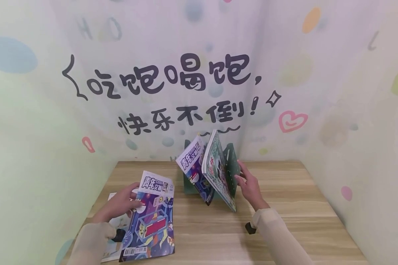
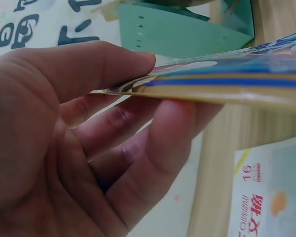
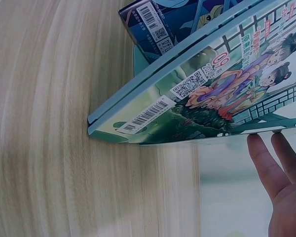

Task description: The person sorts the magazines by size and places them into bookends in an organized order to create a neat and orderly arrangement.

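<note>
Wood-grain table (image 1: 202, 237), green stand (image 1: 233, 172), pale magazine (image 1: 112, 251)

A pale back wall (image 1: 159, 33), creased like cloth, carries large dark Chinese lettering (image 1: 192, 71) and a pink heart (image 1: 292, 122). Whitish side walls (image 1: 23, 147) dotted with coloured spots (image 1: 10, 55) flank a wood-grain worktop (image 1: 295, 195), its far edge along the back wall. The light is soft.

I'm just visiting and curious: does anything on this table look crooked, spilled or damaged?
Yes, something's askew: the green magazines and the purple magazine beside them lean at a slant in the holder instead of standing upright. I see no spill or obvious damage.
</note>
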### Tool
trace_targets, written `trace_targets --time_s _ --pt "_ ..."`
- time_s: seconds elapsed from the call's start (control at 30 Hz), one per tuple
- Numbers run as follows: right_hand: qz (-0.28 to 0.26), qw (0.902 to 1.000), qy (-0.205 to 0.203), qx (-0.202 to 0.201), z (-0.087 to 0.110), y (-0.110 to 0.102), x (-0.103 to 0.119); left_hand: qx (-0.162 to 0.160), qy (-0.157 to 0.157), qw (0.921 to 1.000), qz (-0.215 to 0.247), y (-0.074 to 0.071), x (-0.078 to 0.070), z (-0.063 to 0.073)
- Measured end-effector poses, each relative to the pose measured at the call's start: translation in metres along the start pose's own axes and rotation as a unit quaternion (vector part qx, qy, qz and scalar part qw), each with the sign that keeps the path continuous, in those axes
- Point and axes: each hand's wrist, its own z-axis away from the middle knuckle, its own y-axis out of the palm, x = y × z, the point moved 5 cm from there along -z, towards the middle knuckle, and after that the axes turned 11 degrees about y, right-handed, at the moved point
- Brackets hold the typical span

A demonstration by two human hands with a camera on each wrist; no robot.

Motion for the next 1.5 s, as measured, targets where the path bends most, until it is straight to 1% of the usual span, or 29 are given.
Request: trace_targets --time_s 0.03,0.13,0.2,0.33,0.47,0.57,0.73,0.97,1.13,1.37,1.5 --pt "0.000 1.0000 0.000 0.000 0.000 0.000 0.000 0.002 0.004 1.0000 0.000 0.000 -0.003 0.000" --pt "-0.003 1.0000 0.000 0.001 0.000 0.000 -0.001 -0.009 -0.003 0.9999 -0.007 0.000 -0.009 0.002" --pt "-0.004 1.0000 0.001 0.002 0.000 0.000 0.000 -0.014 -0.002 0.9998 -0.012 -0.001 -0.014 0.002" --pt "-0.003 1.0000 0.005 0.002 0.000 0.000 0.001 -0.018 0.016 0.9995 -0.019 -0.003 -0.023 0.004" --pt "0.002 1.0000 0.005 0.002 0.000 0.000 0.002 -0.020 0.037 0.9990 -0.013 -0.006 -0.033 0.006" --pt "0.002 1.0000 0.004 0.001 0.000 0.000 0.002 -0.014 0.058 0.9982 -0.005 -0.006 -0.042 0.008" --pt "0.000 1.0000 0.001 -0.002 0.000 0.001 0.001 -0.004 0.064 0.9980 -0.003 -0.006 -0.052 0.011" --pt "0.003 1.0000 0.000 -0.002 0.001 0.000 0.002 0.025 0.077 0.9967 0.000 -0.004 -0.058 0.016" --pt "0.009 1.0000 0.001 -0.004 0.001 0.000 0.002 0.037 0.080 0.9961 0.004 -0.002 -0.061 0.018" --pt "0.012 0.9999 0.004 -0.005 0.000 -0.001 0.000 0.054 0.102 0.9932 0.018 0.001 -0.068 0.020" --pt "0.010 0.9999 0.007 -0.005 -0.001 -0.001 0.000 0.069 0.112 0.9908 0.030 0.002 -0.074 0.021"
